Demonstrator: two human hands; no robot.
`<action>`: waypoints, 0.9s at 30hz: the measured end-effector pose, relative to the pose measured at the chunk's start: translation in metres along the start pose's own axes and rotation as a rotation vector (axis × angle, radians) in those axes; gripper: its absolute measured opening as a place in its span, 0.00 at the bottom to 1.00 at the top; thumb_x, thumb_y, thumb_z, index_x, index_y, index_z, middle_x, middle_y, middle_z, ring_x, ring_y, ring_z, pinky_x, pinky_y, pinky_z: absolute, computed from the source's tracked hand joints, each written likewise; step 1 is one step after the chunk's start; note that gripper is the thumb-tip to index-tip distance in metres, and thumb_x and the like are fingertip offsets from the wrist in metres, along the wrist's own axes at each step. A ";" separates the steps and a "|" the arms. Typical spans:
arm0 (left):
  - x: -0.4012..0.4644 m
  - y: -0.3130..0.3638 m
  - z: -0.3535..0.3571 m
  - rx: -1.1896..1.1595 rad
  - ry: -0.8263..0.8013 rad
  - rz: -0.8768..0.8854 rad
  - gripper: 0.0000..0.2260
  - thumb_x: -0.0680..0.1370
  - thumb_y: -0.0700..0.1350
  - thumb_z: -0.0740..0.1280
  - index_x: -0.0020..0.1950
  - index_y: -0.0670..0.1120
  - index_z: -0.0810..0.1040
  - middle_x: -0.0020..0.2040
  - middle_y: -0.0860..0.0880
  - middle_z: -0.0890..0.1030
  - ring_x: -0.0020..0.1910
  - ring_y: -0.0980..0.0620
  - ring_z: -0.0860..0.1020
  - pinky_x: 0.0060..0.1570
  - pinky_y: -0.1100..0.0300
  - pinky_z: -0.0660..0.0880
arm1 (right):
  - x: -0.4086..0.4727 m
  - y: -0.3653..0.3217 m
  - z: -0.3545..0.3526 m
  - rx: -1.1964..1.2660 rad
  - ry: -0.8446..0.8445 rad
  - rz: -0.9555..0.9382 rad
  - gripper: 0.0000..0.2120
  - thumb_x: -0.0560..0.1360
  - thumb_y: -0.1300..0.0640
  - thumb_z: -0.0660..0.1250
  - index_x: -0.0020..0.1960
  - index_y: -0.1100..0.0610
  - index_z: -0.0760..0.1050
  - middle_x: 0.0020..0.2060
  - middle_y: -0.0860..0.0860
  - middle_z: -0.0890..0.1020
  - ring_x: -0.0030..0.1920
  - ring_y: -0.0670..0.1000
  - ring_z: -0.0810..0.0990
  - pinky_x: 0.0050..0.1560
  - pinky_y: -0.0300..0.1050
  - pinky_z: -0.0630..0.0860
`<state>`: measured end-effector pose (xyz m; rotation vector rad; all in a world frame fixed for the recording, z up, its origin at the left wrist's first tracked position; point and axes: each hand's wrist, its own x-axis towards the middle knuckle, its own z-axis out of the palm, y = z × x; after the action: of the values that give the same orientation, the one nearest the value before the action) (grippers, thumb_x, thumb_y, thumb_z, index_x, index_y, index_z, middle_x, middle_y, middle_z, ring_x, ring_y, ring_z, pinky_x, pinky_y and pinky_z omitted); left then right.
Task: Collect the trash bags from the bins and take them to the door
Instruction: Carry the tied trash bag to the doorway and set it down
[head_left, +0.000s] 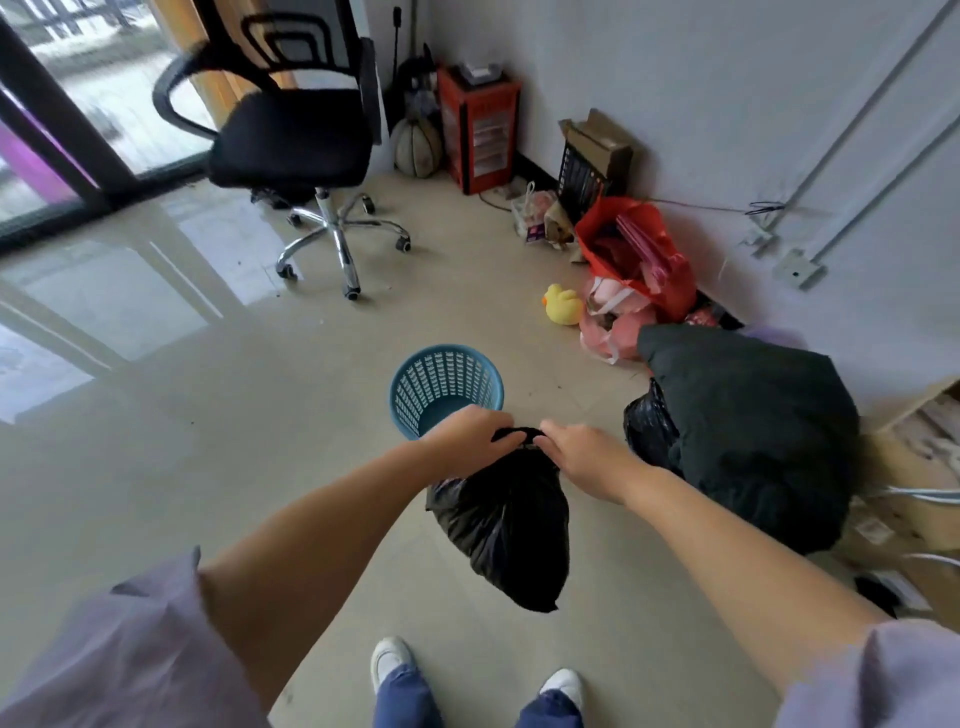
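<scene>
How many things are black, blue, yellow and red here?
Black: 3, the held trash bag, the big bag by the wall, the office chair
Blue: 1, the bin
Yellow: 1, the toy duck
Red: 2, the red bag, the cabinet
Total: 7

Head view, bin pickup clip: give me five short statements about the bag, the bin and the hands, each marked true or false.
1. Both hands, left hand and right hand, grip the gathered top of the black plastic trash bag. True.
2. The black plastic trash bag sits inside the blue perforated plastic bin. False: it hangs outside the bin, held above the floor.
3. The blue bin stands upright on the floor. True.
4. A yellow toy duck lies inside the bin. False: it sits on the floor beyond the bin, near the red bag.
5. The black office chair lies tipped over. False: it stands on its wheels.
</scene>
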<state>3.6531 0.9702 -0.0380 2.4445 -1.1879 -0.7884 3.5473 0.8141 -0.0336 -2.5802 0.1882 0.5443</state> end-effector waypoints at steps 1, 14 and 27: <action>-0.008 0.011 -0.012 0.024 0.013 0.018 0.17 0.80 0.54 0.57 0.49 0.42 0.78 0.43 0.46 0.81 0.42 0.46 0.77 0.44 0.51 0.74 | -0.009 -0.008 -0.013 -0.012 0.000 -0.003 0.13 0.82 0.50 0.49 0.50 0.58 0.67 0.47 0.61 0.79 0.46 0.61 0.76 0.41 0.49 0.65; -0.048 0.066 -0.073 0.233 0.032 0.264 0.14 0.79 0.52 0.60 0.60 0.47 0.74 0.52 0.46 0.80 0.50 0.46 0.78 0.47 0.53 0.73 | -0.087 -0.054 -0.063 0.014 0.178 0.121 0.16 0.82 0.49 0.50 0.56 0.59 0.70 0.51 0.62 0.80 0.51 0.62 0.78 0.47 0.53 0.71; -0.089 0.187 -0.034 0.446 -0.175 0.826 0.13 0.82 0.51 0.56 0.55 0.43 0.74 0.46 0.45 0.80 0.42 0.46 0.76 0.39 0.56 0.67 | -0.265 -0.083 0.003 0.082 0.599 0.534 0.12 0.82 0.53 0.52 0.47 0.60 0.67 0.40 0.62 0.79 0.41 0.64 0.78 0.37 0.51 0.64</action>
<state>3.5119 0.9280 0.1117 1.8611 -2.4044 -0.5106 3.3243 0.8962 0.1096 -2.5277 1.0912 -0.0862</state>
